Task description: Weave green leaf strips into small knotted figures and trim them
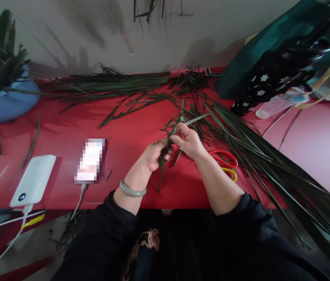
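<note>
Over the red table, my left hand has its fingers wrapped round a small woven piece of green leaf strips. One strip end hangs down below that hand. My right hand pinches the upper part of the same piece with thumb and forefinger, and a pale strip sticks out to the right from there. The two hands are close together. Scissors with red and yellow handles lie by my right forearm, their blades partly hidden under the hands.
Long leaves spread across the right side, and cut strips lie along the back. On the left are a blue pot, a white power bank and a phone. A black flowered tumbler leans by a green bag.
</note>
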Available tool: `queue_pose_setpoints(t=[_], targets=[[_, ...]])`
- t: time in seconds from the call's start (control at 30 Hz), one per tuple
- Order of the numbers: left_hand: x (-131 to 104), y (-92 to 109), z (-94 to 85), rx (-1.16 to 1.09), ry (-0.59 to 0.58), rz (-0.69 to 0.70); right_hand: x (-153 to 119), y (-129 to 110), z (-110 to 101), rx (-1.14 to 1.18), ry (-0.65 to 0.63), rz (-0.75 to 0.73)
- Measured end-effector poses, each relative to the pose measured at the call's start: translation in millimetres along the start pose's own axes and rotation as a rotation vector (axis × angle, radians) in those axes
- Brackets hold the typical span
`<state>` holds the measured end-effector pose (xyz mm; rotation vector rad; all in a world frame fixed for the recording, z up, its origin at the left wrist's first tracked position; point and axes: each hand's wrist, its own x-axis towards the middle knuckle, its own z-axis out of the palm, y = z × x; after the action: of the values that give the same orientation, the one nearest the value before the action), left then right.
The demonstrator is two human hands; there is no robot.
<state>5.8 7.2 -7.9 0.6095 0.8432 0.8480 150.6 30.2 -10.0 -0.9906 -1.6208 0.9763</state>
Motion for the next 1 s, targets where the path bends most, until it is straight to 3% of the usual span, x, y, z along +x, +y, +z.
queue_pose_setpoints(t=[0.2, 0.3, 0.47, 0.67, 0.8, 1.0], targets=[[5, -9, 1.9, 0.148, 0.237, 0.345, 2, 1, 7, -0.096, 0.176, 0.154], [3, -11, 3.1, 0.295, 0.246, 0.452, 3, 1, 7, -0.112, 0.215, 0.155], [2, -10, 2.1, 0.465, 0.23, 0.477, 2, 3, 9, -0.021, 0.196, 0.159], [1, -9, 6.6, 0.276, 0.172, 0.41, 1, 11, 13, 0.059, 0.188, 0.173], [2, -11, 6.5, 0.296, 0.178, 0.454, 1, 11, 12, 0.094, 0.137, 0.168], [4, -8, 3.7, 0.202, 0.203, 0.408, 0, 3, 6, -0.122, 0.089, 0.092]])
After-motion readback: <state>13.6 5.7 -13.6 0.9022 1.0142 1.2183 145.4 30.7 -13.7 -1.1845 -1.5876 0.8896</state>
